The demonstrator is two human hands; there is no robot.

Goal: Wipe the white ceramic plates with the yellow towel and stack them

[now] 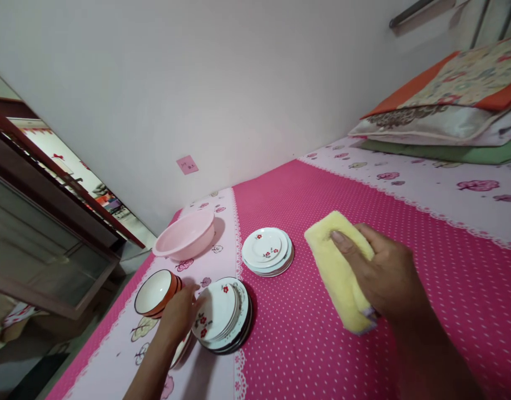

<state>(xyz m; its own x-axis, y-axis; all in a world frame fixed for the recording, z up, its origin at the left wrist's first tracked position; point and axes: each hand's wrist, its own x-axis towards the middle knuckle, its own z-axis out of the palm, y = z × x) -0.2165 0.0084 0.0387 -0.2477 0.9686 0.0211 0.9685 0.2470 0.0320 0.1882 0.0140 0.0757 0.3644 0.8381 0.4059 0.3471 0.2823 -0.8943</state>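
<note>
Across the pink patterned cover (288, 339), pillows (442, 128) lie piled at the far right, and a pink basin (197, 243) sits near the wall (238, 83). Above the dotted middle, the person's right hand (382, 272) pinches a folded yellow cloth (330, 266), thumb on top — well apart from the plates. Nearer the person's left stands the larger plate stack (219, 311), with the left hand (178, 314) at its left rim; whether those fingers grip a plate cannot be told. Beyond is the smaller plate stack (263, 247); left of that hand are nested orange bowls (157, 294), and a partly hidden plate (181, 350) shows beside the wrist. The work with cloth and plates looks under way rather than finished — which plates are done and which are left does not show.
</note>
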